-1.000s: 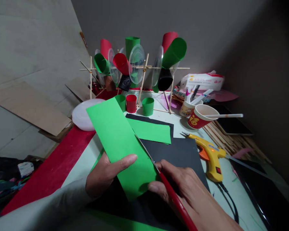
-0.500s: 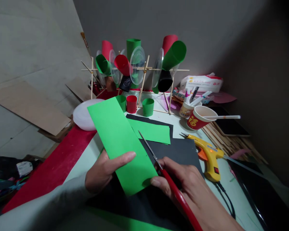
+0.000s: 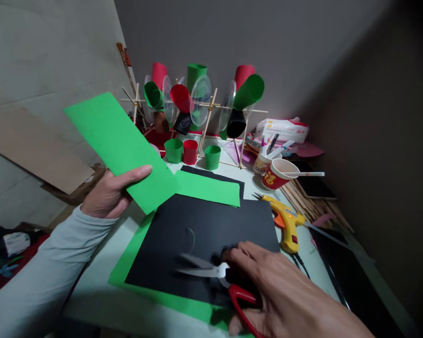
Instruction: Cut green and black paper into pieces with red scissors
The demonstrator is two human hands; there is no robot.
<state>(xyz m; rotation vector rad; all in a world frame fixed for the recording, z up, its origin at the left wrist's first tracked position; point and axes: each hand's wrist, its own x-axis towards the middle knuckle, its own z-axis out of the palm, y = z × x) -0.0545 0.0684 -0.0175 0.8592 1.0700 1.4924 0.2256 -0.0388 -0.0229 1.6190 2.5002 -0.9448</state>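
Pinching a green paper strip (image 3: 116, 145) in the left hand (image 3: 109, 195), thumb on top and fingers beneath, at the strip's near end; held it raised and tilted over the left side of the table (image 3: 102, 300), far end pointing up toward the wall. Wore a grey sleeve (image 3: 45, 277) down to that wrist. Gripped the red handles of the scissors (image 3: 211, 271) with the right hand (image 3: 278, 291), fingers curled over them, blades a little apart, pointing left and low against a black sheet (image 3: 204, 225), well apart from the raised strip. Had the black sheet flat on a larger green sheet (image 3: 125, 267), visible along the left and near edges. Had a second green strip (image 3: 207, 188) flat at the black sheet's far edge, overlapping it. Shared the table with a yellow glue gun (image 3: 285, 220) just right of the black sheet and a bundle of wooden sticks (image 3: 303, 195) beyond it. Faced, farther back, a red paper cup (image 3: 277, 174) with a white stick (image 3: 308, 174) across its rim, a cup of pens (image 3: 262, 162) beside it, and a row of small paper cups (image 3: 189, 151), green, red and green. Faced, behind those, a frame of thin sticks (image 3: 207, 117) carrying red, green and black paper cones and clear discs, with a white packet (image 3: 282, 130) to its right by the wall.
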